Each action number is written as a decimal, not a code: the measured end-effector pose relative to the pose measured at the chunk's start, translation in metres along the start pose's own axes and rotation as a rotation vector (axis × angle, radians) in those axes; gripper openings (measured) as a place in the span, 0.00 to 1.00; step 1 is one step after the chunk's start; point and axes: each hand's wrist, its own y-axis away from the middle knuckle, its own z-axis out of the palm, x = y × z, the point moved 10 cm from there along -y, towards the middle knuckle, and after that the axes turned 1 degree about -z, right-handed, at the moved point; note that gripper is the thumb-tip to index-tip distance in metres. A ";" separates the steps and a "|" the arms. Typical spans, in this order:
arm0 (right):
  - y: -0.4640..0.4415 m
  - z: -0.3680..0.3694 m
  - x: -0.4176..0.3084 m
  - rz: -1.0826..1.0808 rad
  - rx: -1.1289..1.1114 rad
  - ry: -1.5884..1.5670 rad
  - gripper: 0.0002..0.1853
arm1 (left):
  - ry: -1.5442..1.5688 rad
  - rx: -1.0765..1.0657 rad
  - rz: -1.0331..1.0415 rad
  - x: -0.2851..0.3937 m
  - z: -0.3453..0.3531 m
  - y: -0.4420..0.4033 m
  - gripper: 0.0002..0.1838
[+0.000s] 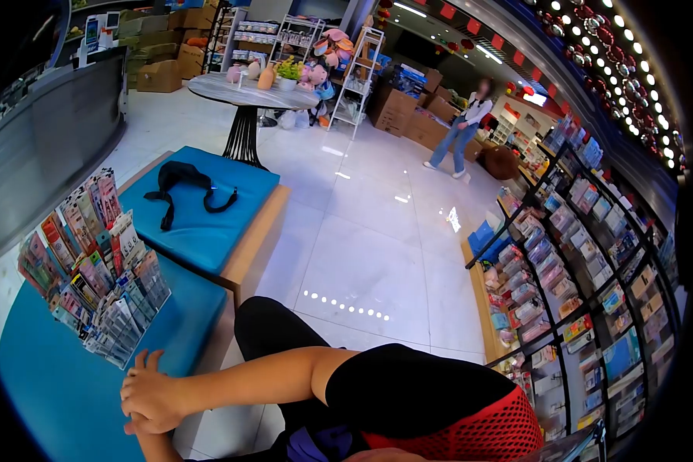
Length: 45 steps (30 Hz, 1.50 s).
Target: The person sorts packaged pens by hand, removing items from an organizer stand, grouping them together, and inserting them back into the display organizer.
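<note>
Both my hands meet at the lower left, above the edge of a blue padded bench (38,377). My right hand (158,402) reaches across from the right and is wrapped over my left hand (154,360). Two fingertips stick up past the clasp and seem to belong to the left hand, which is otherwise mostly hidden. Just beyond the hands, a display rack of small packaged goods (104,269) stands on the bench; its lower corner is close to the fingertips. No object shows in either hand.
A black strapped bag (183,175) lies on a second blue cushion (239,192). Behind it stands a round table (208,86) with vases and a plant. Shelves of packaged goods (585,292) line the right. A person (462,131) stands near cardboard boxes (393,109).
</note>
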 end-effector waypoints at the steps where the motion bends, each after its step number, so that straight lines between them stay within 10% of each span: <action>1: 0.001 0.001 -0.012 -0.055 0.017 -0.027 0.28 | -0.014 -0.017 -0.022 -0.003 0.002 0.002 0.21; 5: 0.007 0.003 -0.039 -0.232 0.049 -0.011 0.25 | 0.173 -0.110 -0.216 -0.031 0.014 0.008 0.21; 8: 0.002 -0.015 -0.039 -0.396 0.093 0.015 0.23 | 1.242 -0.096 -0.410 -0.061 0.032 -0.001 0.22; 10: 0.000 -0.026 -0.033 -0.464 0.165 -0.045 0.23 | 1.494 0.054 -0.190 -0.018 -0.005 -0.004 0.24; 19: -0.006 -0.020 0.026 0.277 0.235 -0.897 0.46 | 1.029 0.824 -0.033 0.041 -0.070 0.019 0.34; 21: 0.000 -0.015 -0.010 0.270 0.045 -1.122 0.47 | 0.402 0.706 -0.061 0.005 -0.077 0.020 0.39; 25: 0.025 -0.047 -0.062 0.032 -0.093 -0.950 0.41 | 0.925 0.904 -0.427 -0.046 -0.129 0.046 0.34; 29: 0.025 -0.115 -0.027 -0.085 0.289 -0.663 0.21 | 1.518 0.024 0.762 0.112 -0.226 0.063 0.18; 32: 0.010 -0.123 0.006 -0.032 0.319 -0.683 0.17 | 1.604 -0.625 1.121 0.211 -0.222 0.091 0.17; 40: -0.058 -0.147 0.049 -0.009 0.325 -0.648 0.17 | 1.604 -0.991 1.360 0.239 -0.194 0.098 0.18; 45: -0.133 -0.236 0.045 -0.165 0.451 -0.033 0.18 | 1.715 -0.748 1.148 0.198 -0.177 0.063 0.15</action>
